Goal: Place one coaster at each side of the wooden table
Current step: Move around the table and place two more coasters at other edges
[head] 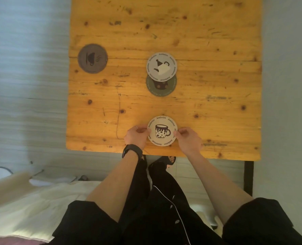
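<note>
Near the knotty pine table's [208, 82] front edge lies a round cream coaster [162, 131], pinched at its rim by the left hand [135, 137] and right hand [188, 138], forearms extended. Mid-table, a grey coaster [161, 66] half hides a green coaster [161, 88]; a dark coaster [92, 58] sits at the left edge.

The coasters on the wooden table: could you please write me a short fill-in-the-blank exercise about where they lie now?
1. Both hands, left hand and right hand, hold the cream coaster at the table's ____ edge.
2. The brown coaster lies by the table's ____ edge.
3. The grey coaster partly covers the ____ coaster.
4. In all, ____ coasters are in view.

Missing words: near; left; green; four
</note>
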Demonstrator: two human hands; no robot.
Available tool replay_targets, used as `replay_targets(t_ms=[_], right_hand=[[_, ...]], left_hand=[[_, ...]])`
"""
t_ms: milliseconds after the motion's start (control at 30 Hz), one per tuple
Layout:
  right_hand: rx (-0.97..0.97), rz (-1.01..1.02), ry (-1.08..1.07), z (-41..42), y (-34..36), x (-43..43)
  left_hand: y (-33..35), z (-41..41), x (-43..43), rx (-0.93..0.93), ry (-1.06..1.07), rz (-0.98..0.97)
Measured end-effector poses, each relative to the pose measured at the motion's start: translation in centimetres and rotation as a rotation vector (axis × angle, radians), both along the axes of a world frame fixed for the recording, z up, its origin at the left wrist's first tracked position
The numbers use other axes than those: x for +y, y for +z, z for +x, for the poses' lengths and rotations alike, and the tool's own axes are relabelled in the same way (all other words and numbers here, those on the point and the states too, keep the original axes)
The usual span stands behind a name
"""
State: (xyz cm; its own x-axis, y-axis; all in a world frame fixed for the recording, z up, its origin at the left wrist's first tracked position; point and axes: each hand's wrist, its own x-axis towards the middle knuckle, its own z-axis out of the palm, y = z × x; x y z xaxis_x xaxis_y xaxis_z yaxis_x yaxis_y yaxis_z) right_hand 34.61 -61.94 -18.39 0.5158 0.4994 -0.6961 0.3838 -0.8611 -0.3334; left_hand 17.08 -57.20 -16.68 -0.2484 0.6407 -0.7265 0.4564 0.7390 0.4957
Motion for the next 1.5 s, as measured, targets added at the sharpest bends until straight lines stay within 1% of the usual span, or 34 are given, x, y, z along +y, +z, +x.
replay_targets(t_ms=[200,433,533,633,667,733,800,867,933,1000,1067,1133,1300,1400,1500], right_hand=[[-0.016,0.040,-0.017,-0.5,0.3,0.0],[-0.006,0.142,-0.017,-0.8,-0.1,-0.8],[-0.025,0.187,0.009,-1.0,-0.5,-1.1],[-0.076,0.244,0.078,-1.2,-0.6,-1.7],[-0.104,0.259,0.114,-1.3,-0.6,-1.9],[-0.139,0.247,0.215,-1.2,-0.5,-2.2],[-0.134,0.246,0.307,-0.9,-0.4,-2.3],[-0.092,0.242,0.334,-0.3,0.0,-2.1],[-0.013,0.196,0.320,0.5,0.5,-1.6],[0.066,0.145,0.320,1.3,1.0,-1.1],[0.093,0.097,0.346,2.1,1.4,-0.5],[0.075,0.078,0.360,3.0,1.8,0.2],[-0.028,0.168,0.236,5.2,1.8,3.7],[-0.164,0.206,0.261,5.7,1.0,6.1],[-0.205,0.072,0.309,5.5,-0.1,7.3]], left_hand=[[-0.2,0.4,0.3,0.055,-0.031,-0.010],[-0.2,0.3,0.2,0.069,-0.071,-0.001],[-0.2,0.4,-0.2,0.091,-0.081,0.026],[-0.3,0.5,-0.4,0.098,-0.126,0.061],[-0.4,0.5,-0.5,0.111,-0.176,0.085],[-0.6,0.3,-0.6,0.187,-0.348,0.135],[-0.7,0.0,-0.6,0.325,-0.588,0.187],[-0.4,-0.2,-0.2,0.448,-0.774,0.246],[-0.1,-0.4,0.5,0.496,-0.863,0.242],[0.2,-0.4,1.5,0.497,-0.907,0.195],[0.9,-0.4,3.0,0.441,-0.893,0.163],[1.5,0.0,5.2,0.345,-0.823,0.150],[1.4,2.7,13.0,0.122,-0.576,0.124],[0.6,4.5,17.6,0.110,-0.524,0.157],[0.1,6.0,21.1,0.136,-0.532,0.169]])
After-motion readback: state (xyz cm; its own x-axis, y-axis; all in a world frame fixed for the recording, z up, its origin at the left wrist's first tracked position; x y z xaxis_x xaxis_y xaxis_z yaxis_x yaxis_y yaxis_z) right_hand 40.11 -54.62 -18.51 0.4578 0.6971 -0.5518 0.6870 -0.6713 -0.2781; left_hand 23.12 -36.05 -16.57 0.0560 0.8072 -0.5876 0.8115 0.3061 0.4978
